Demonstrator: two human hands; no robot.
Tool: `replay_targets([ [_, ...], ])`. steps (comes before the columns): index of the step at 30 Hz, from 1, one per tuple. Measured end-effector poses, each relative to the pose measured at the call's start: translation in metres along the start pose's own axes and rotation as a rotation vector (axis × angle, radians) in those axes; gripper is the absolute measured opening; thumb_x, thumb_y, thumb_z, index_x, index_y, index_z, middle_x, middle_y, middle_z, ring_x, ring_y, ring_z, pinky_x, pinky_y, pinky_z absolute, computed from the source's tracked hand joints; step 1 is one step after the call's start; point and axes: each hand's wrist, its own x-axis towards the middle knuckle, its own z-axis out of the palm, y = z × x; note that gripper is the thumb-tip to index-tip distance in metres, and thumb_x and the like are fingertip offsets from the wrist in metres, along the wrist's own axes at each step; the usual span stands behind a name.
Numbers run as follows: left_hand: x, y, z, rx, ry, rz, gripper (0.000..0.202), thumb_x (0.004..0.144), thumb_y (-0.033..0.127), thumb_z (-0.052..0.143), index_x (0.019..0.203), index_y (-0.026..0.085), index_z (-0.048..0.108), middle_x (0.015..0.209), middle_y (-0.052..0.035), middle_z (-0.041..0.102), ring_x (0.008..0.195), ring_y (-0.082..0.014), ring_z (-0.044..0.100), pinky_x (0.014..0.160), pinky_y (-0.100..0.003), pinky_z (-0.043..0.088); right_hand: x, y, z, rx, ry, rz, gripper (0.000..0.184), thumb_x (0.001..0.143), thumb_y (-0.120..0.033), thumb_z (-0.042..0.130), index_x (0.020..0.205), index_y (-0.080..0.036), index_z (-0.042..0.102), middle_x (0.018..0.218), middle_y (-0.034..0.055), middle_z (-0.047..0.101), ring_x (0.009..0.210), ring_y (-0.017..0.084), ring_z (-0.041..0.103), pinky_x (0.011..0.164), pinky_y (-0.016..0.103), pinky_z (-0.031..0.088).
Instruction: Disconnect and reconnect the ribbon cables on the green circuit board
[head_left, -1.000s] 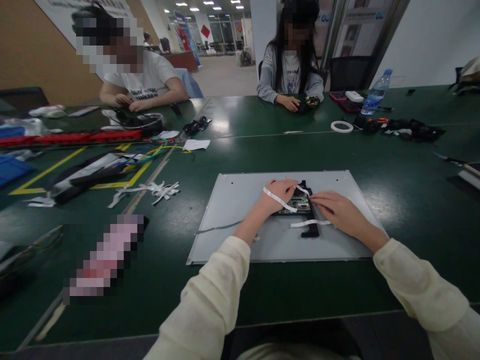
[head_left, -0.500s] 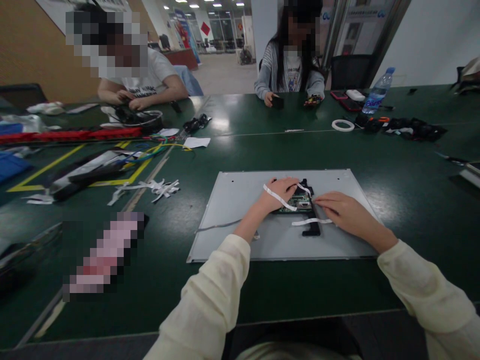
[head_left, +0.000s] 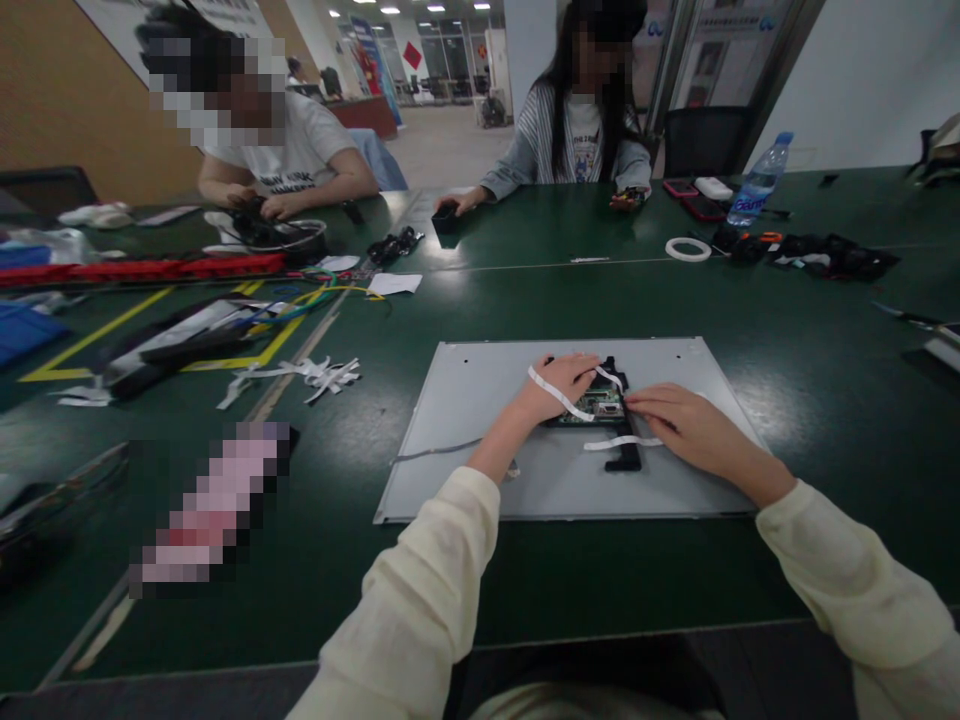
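A grey flat panel (head_left: 465, 400) lies on the table, bearing a green circuit board (head_left: 601, 408) and a black bracket (head_left: 625, 455). My left hand (head_left: 559, 385) rests over the board with its fingers stretched out, hiding part of it. One white tape strip (head_left: 555, 392) hangs across the back of that hand. At the bracket's right edge my right hand (head_left: 694, 425) is closed in a pinch, its fingertips at the end of a short white tape strip (head_left: 610, 377). Another white strip (head_left: 611, 443) crosses the bracket and runs under my right hand.
Loose white strips (head_left: 322, 375) and a pixelated pink object (head_left: 217, 505) lie to the left. Beyond the panel are a tape roll (head_left: 688, 249), a water bottle (head_left: 759, 180) and black cables (head_left: 832, 257). Two people sit across the table, handling things.
Both my hands stay where they were on the panel. Across the table, the person on the right has moved a black object to the left.
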Motion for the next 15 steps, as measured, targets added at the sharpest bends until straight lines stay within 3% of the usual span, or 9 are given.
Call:
replay_targets([
  [6, 0.001, -0.004, 0.003, 0.017, -0.01, 0.031, 0.041, 0.096, 0.032, 0.027, 0.133, 0.027, 0.045, 0.142, 0.0008, 0.046, 0.133, -0.0159, 0.038, 0.11, -0.044, 0.025, 0.005, 0.003, 0.007, 0.011, 0.084, 0.074, 0.041, 0.093, -0.026, 0.037, 0.131, -0.019, 0.049, 0.13, 0.009, 0.052, 0.121, 0.022, 0.047, 0.104, 0.043, 0.039],
  [15, 0.001, -0.007, 0.006, 0.029, -0.012, 0.032, 0.042, 0.097, 0.034, 0.026, 0.135, 0.027, 0.042, 0.143, 0.0002, 0.044, 0.132, -0.0165, 0.039, 0.11, -0.046, 0.024, 0.012, 0.006, 0.013, 0.02, 0.003, 0.011, 0.046, 0.096, -0.029, 0.03, 0.14, -0.022, 0.039, 0.141, 0.0057, 0.044, 0.13, 0.02, 0.039, 0.109, 0.045, 0.032],
])
